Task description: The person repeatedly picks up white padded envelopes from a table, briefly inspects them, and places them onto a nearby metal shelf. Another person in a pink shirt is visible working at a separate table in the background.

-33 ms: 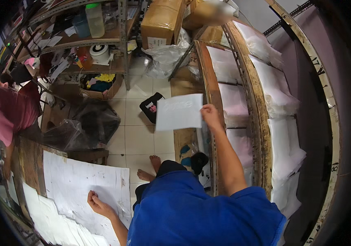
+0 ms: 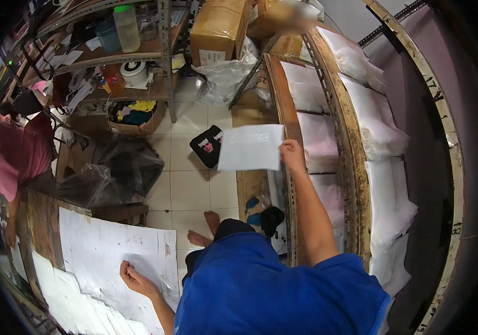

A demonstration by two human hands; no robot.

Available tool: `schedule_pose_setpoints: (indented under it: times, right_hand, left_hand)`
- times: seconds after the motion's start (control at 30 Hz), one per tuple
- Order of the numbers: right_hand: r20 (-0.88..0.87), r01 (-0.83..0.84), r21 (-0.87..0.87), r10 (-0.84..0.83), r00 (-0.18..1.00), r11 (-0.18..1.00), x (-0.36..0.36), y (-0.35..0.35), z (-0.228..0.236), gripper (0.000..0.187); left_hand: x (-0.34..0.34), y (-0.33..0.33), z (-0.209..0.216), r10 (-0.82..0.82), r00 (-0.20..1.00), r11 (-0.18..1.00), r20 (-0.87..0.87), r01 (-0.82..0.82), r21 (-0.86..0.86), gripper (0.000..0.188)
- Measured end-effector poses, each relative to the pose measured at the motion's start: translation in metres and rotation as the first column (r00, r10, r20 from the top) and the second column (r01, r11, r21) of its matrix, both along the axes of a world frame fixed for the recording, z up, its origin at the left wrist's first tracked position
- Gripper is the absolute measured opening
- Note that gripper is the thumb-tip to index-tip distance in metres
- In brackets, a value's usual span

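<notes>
From the wearer's head, one fisheye view looks down and forward, close above the blue shirt (image 2: 278, 285), boxes (image 2: 218, 28) farther off.

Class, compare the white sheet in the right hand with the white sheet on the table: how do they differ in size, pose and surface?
Size: the held sheet looks smaller; the table sheet looks larger.
Pose: the held sheet is up in the air, its right edge gripped by the right hand; the table sheet lies spread on the table.
Surface: the table sheet shows scattered dark specks; the held sheet shows none.
Shared: both are white.
</notes>
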State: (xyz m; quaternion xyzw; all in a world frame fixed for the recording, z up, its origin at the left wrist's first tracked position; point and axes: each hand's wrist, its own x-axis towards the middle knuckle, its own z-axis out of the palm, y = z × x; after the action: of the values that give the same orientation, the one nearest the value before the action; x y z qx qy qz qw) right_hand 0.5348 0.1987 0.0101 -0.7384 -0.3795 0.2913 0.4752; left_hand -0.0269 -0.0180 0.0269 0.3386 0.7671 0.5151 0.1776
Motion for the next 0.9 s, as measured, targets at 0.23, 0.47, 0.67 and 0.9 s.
schedule_pose_setpoints:
  times: [0.23, 0.47, 0.67, 0.9]
  right_hand:
    - [-0.122, 0.583, 0.004, -0.578, 0.807, 0.812, 0.107, -0.001, 0.011, 0.028]
    - [0.005, 0.745, -0.108, -0.749, 0.663, 0.659, 0.174, -0.019, -0.029, 0.026]
    - [-0.124, 0.826, -0.099, -0.83, 0.543, 0.555, 0.178, -0.019, -0.035, 0.024]
    - [-0.092, 0.828, -0.1, -0.834, 0.545, 0.552, 0.179, -0.019, -0.04, 0.021]
  left_hand:
    - [0.005, 0.015, -0.007, -0.019, 0.968, 0.999, -0.252, 0.006, -0.054, 0.023]
    - [0.009, 0.021, -0.004, -0.034, 0.938, 0.994, -0.345, -0.005, -0.109, 0.025]
    - [0.007, 0.02, -0.008, -0.069, 0.919, 0.991, -0.389, 0.017, -0.134, 0.026]
    - [0.017, 0.025, 0.002, -0.051, 0.913, 0.987, -0.405, -0.015, -0.158, 0.026]
